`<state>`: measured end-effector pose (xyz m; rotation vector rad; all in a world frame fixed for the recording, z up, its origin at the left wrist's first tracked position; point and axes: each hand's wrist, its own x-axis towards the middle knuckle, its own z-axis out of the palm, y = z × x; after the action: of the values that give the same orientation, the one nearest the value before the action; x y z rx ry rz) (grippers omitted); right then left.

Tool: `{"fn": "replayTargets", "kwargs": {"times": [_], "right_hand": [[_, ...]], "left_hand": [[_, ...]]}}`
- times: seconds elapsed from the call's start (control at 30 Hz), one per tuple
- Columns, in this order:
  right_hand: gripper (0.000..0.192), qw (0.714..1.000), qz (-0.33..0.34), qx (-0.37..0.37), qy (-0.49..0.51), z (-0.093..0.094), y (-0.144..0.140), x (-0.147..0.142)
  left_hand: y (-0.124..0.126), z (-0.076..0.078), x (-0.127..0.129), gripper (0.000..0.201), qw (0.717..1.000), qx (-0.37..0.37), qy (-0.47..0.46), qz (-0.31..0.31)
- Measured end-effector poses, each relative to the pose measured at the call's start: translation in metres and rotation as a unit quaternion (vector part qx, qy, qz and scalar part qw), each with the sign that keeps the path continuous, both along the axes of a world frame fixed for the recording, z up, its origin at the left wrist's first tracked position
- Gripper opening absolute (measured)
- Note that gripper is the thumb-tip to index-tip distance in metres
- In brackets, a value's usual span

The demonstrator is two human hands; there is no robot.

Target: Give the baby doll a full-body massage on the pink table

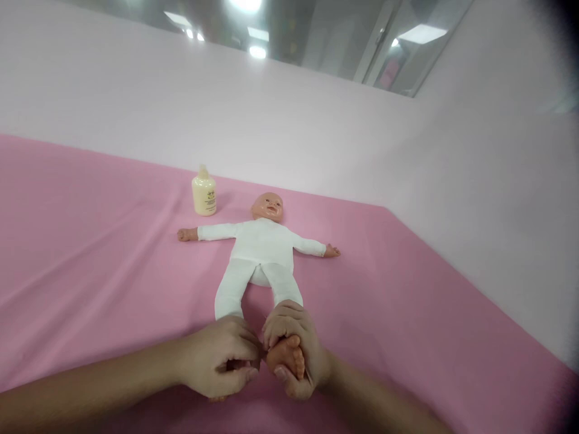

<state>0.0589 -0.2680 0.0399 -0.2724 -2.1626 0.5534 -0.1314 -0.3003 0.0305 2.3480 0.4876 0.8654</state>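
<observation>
A baby doll (262, 244) with a white cloth body lies on its back, arms spread wide and legs toward me. My right hand (301, 352) is wrapped round the doll's foot (284, 357) on the right, with the thumb at the sole and the toes showing. Close beside it, my left hand (224, 355) lies over the lower end of the doll's other leg (229, 295). Its fingers are curled toward the thumb, their tips close to the held foot; what they grip, if anything, is hidden. A small skin-coloured bit of the doll peeks out below that hand.
A pale yellow pump bottle (205, 196) stands near the doll's head, on the left. Pink cloth (113, 253) with some creases covers the surface. Behind it rises a white wall (226, 114) with a reflective window (307, 36) above.
</observation>
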Motion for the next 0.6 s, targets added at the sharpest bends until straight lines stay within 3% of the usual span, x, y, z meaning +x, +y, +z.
{"fn": "replayTargets", "kwargs": {"times": [0.27, 0.4, 0.6], "right_hand": [[0.026, 0.997, 0.029, 0.042, 0.05, 0.0008, -0.0021, -0.0015], [0.015, 0.993, 0.049, 0.089, 0.064, -0.0006, -0.0012, -0.0002], [0.02, 0.995, 0.064, 0.074, 0.035, 0.0009, -0.0017, 0.0011]], "left_hand": [[-0.0002, -0.0007, 0.0033, 0.011, 0.999, 0.004, 0.027, -0.016], [0.0007, -0.0014, 0.0027, 0.015, 0.999, 0.018, 0.046, -0.008], [0.001, -0.0025, 0.0021, 0.016, 0.998, 0.021, 0.054, -0.005]]}}
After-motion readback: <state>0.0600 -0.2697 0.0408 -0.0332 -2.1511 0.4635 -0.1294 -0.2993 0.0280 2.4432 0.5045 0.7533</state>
